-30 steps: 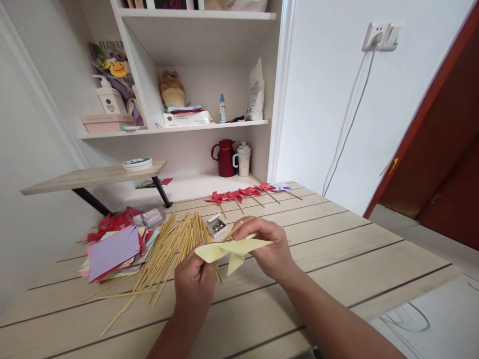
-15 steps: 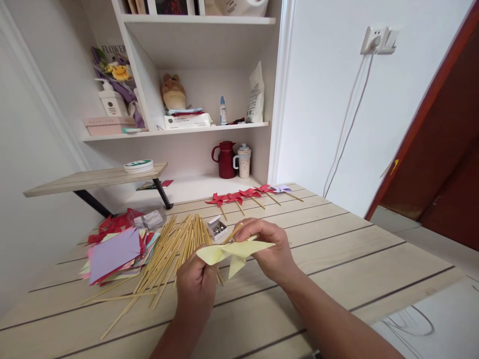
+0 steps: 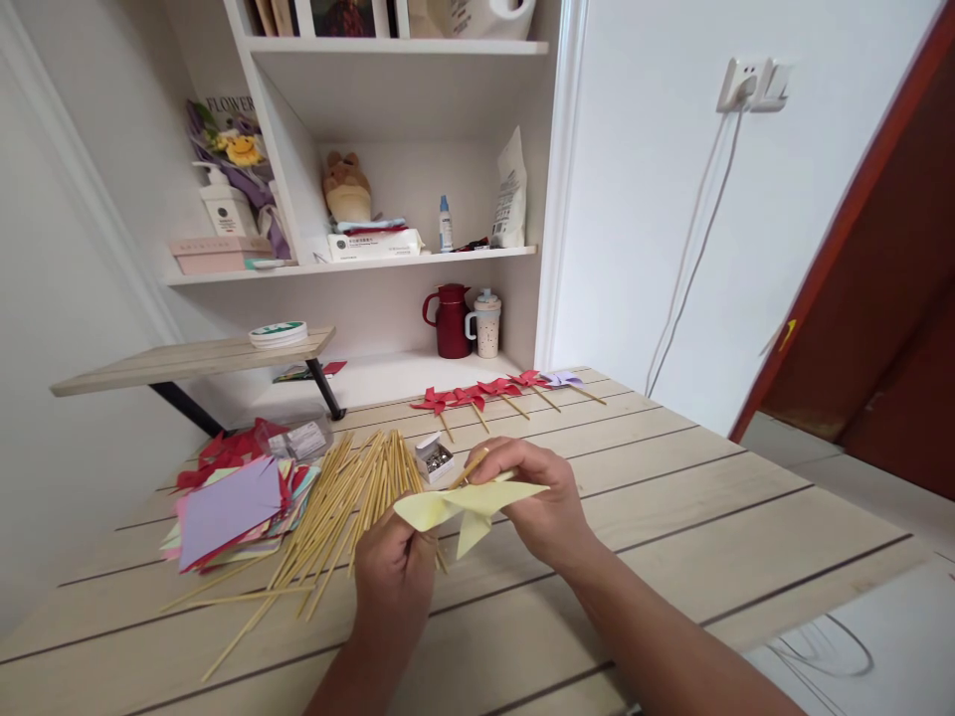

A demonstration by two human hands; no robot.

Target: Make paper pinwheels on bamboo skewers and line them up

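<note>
A pale yellow paper pinwheel (image 3: 477, 502) is between my hands above the table. Behind it, the tip of a wooden stick (image 3: 472, 465) slants up to the right, touching the paper near its middle. My left hand (image 3: 395, 562) is closed at the pinwheel's left side, round the stick, whose lower part is hidden. With fingers bent, my right hand (image 3: 538, 492) grips the paper from the right, its thumb and fingertips by the stick's tip. A small metal glint shows there, too small to make out fully.
Loose wooden sticks (image 3: 350, 507) and a stack of coloured paper (image 3: 231, 512) lie to the left. An open small box (image 3: 434, 459) of metal pins stands behind my hands. Several finished pinwheels (image 3: 496, 390) line the table's back edge. A raised wooden shelf (image 3: 179, 360) stands at back left.
Almost nothing differs. The view has shifted slightly, and both hands keep their hold on the yellow pinwheel and stick.
</note>
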